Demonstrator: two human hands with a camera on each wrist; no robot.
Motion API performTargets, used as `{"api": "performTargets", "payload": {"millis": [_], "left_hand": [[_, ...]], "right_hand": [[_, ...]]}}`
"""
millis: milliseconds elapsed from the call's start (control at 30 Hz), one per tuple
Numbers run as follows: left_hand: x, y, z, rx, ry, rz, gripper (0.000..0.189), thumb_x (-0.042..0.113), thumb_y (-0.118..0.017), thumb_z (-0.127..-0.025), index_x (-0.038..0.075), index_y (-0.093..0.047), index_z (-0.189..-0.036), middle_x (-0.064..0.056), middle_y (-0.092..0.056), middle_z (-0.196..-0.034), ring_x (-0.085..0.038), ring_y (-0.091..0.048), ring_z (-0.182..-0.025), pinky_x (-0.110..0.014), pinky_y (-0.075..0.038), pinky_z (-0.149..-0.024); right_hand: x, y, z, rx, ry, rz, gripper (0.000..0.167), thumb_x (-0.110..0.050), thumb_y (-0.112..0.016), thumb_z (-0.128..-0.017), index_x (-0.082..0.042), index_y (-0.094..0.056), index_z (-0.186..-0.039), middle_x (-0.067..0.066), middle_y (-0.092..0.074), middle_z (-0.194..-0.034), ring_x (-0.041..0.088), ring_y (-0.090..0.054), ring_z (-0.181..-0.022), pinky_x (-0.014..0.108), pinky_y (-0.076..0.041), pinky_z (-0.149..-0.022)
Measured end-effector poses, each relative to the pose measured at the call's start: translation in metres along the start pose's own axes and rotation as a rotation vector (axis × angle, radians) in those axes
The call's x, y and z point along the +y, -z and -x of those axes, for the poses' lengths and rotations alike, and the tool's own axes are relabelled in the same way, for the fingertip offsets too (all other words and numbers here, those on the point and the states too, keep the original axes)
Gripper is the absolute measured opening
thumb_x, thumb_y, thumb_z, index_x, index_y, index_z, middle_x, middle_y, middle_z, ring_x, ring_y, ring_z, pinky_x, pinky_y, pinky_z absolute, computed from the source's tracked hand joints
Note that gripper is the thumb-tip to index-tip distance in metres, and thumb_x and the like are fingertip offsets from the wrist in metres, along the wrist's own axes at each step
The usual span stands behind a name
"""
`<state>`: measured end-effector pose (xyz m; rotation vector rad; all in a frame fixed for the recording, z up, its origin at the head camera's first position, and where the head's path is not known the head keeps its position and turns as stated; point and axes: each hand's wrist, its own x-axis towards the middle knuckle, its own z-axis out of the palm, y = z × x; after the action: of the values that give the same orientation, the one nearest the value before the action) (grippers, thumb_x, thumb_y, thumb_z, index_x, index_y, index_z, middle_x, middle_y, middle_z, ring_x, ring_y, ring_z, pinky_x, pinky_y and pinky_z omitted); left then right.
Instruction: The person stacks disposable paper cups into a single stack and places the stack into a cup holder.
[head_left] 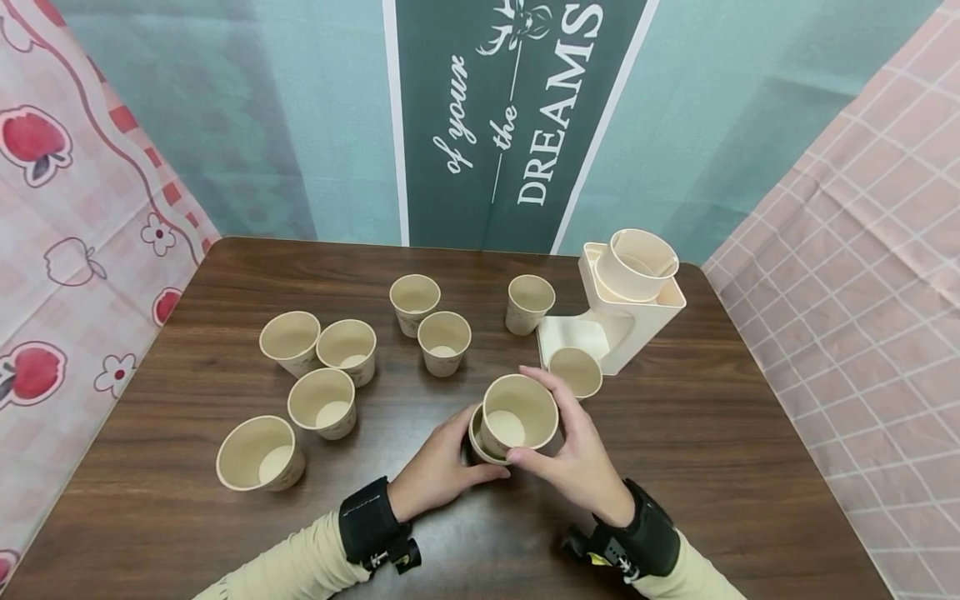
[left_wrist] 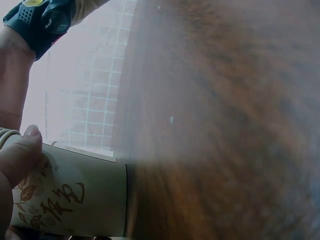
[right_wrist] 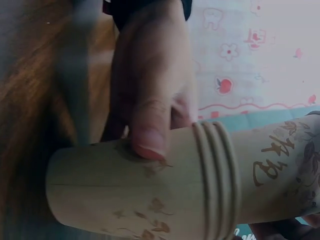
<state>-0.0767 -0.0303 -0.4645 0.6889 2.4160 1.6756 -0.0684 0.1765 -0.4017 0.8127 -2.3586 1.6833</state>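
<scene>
Near the front middle of the table, my left hand grips a short stack of beige paper cups, thumb pressed against its side. Several rims show at the stack's mouth in the right wrist view. My right hand holds another paper cup between thumb and fingers, its base end at the stack's mouth. From the head camera this cup covers most of the stack below. Brown leaf print and lettering mark the cups. The left wrist view shows the stack's printed side lying sideways.
Several single paper cups stand upright at left, among them a front one, with a pair farther back. At right stands a white stand with a round cup-like piece on top. One cup stands before it, another beside it.
</scene>
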Motion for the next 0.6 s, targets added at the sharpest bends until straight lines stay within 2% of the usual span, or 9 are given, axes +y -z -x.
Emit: {"api": "performTargets", "payload": {"millis": [400,600], "left_hand": [[-0.003,0.001,0.001,-0.008,-0.025,0.005,0.08,0.026,-0.09,-0.079,0.016,-0.05,-0.147,0.003,-0.059,-0.139,-0.013,-0.052,-0.13,-0.038,-0.042,-0.112],[-0.003,0.001,0.001,-0.007,-0.018,0.005,0.081,0.026,-0.09,-0.079,0.016,-0.049,-0.148,0.002,-0.059,-0.14,-0.012,-0.051,-0.131,-0.038,-0.041,-0.113]], "right_hand": [[0.012,-0.011,0.004,-0.005,-0.024,0.048,0.083,-0.026,-0.089,-0.08,-0.016,-0.046,-0.15,0.005,-0.058,-0.14,0.02,-0.056,-0.124,0.023,-0.038,-0.109],[0.014,-0.014,0.006,-0.013,-0.071,0.049,0.084,-0.016,-0.089,-0.079,-0.016,-0.045,-0.15,0.003,-0.056,-0.143,0.017,-0.052,-0.129,0.023,-0.035,-0.111]]}}
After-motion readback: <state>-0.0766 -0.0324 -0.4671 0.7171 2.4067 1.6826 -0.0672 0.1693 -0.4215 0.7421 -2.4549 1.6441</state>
